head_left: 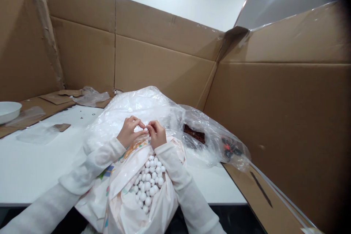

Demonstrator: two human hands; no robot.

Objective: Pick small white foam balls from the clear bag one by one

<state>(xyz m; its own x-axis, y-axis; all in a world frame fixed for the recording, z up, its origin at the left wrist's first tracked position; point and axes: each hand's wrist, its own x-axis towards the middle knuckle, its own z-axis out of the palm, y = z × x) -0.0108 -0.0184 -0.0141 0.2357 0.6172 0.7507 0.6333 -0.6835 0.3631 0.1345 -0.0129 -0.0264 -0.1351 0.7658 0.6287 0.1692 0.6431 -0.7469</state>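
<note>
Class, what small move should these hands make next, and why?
Perhaps steady the small white ball with the left hand while the right hand firms its pinch: both hands meet at it, and dropped, it could get lost among similar white balls in the open bag.

Bright light casts soft shadows on cardboard [164, 62].

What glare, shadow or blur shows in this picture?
Head view, middle: highlights fleck the clear plastic, the white balls show distinctly. Head view, left: shadow crosses the cardboard wall. Head view, right: the edge falls to black, the red-and-black item looks blurred.
</note>
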